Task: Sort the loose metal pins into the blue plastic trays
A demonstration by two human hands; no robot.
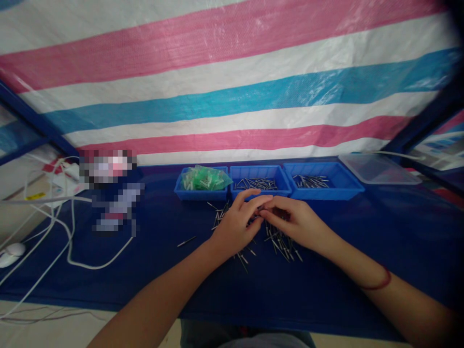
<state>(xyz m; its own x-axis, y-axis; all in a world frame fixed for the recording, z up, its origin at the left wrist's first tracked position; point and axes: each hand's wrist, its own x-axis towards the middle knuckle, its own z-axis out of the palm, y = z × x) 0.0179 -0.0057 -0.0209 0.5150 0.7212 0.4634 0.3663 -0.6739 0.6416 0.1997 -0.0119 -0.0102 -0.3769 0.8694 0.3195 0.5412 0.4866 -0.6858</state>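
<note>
My left hand (237, 222) and my right hand (293, 220) meet fingertip to fingertip above a loose heap of thin metal pins (279, 241) on the blue table (326, 275). Both hands are curled in a pinch. What sits between the fingertips is too small to make out. A single pin (186, 241) lies apart to the left. My right wrist carries a red string band (379, 282).
Three blue trays stand behind the hands: one with green plastic parts (203, 180), two with metal pins (259, 182) (313, 181). A clear plastic lid (377, 169) lies far right. White cables (72, 241) and a white mouse (12, 251) are on the left.
</note>
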